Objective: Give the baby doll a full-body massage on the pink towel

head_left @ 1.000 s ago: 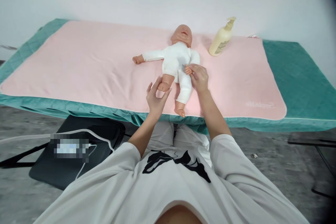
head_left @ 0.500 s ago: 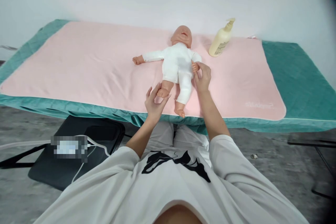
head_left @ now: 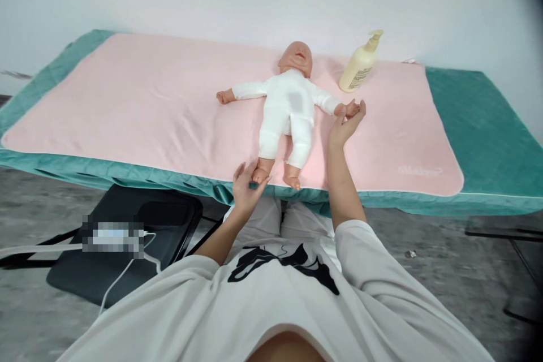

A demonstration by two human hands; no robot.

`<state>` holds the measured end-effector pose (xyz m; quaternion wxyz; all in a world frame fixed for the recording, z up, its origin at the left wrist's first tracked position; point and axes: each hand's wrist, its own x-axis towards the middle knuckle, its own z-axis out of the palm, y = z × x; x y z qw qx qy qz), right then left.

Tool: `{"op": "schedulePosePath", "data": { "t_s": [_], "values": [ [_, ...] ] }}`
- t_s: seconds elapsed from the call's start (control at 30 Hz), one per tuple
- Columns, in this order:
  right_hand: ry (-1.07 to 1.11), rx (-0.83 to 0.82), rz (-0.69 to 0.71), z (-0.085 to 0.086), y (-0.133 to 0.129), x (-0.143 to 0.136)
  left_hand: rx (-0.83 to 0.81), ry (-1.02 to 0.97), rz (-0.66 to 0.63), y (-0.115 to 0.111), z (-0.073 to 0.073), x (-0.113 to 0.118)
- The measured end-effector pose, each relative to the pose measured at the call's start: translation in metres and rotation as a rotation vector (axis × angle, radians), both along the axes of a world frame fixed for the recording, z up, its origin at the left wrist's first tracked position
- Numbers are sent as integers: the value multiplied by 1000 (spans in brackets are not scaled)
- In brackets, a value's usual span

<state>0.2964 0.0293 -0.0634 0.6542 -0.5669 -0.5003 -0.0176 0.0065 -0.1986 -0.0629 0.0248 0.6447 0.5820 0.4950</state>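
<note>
A baby doll (head_left: 288,100) in a white suit lies on its back on a pink mat (head_left: 169,90), head toward the wall. My left hand (head_left: 246,188) is closed around the doll's foot on the left side, thumb and fingers on either side of it. With my right hand (head_left: 347,124) I hold the doll's hand (head_left: 352,108), its arm stretched out to the right. The doll's other arm lies spread out to the left, and its other foot (head_left: 292,176) rests near the mat's front edge.
A pale yellow pump bottle (head_left: 360,68) stands on the mat right of the doll's head. Green cloth (head_left: 487,130) covers the table under the mat. A black chair (head_left: 97,277) with a white cable and a blurred device (head_left: 113,236) stands below left.
My right hand has drawn the doll's arm outward to the right, away from its body. My left hand has moved down toward me with the foot, and that leg is straighter.
</note>
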Motion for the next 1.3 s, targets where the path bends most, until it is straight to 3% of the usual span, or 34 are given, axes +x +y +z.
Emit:
{"op": "schedulePosePath", "data": {
  "t_s": [0.1, 0.17, 0.27, 0.33, 0.57, 0.73, 0.87, 1.07, 1.3],
  "values": [
    [67, 16, -9, -15, 11, 9, -15, 13, -9, -4, -4, -3],
    [44, 98, -93, -22, 17, 12, -26, 16, -8, -5, -4, -4],
    [-70, 246, -253, -24, 22, 13, -65, 14, -1, -6, -2, -3],
    [-96, 262, -273, -24, 23, 13, -69, 4, -9, -6, -1, -3],
    [144, -30, 87, -22, 15, 18, -85, -70, -12, -8, -2, -2],
    [-36, 103, 13, -12, 10, 8, -66, -104, 35, -5, -2, 0],
    [-17, 78, 148, 0, 5, -4, -33, -113, 38, 0, 2, 5],
    [-226, 129, 125, 12, -7, -15, -5, -131, 32, 12, 15, 13],
    [-375, 86, 293, 25, -22, -27, 39, -179, 6, 28, 32, 17]
  ]
}}
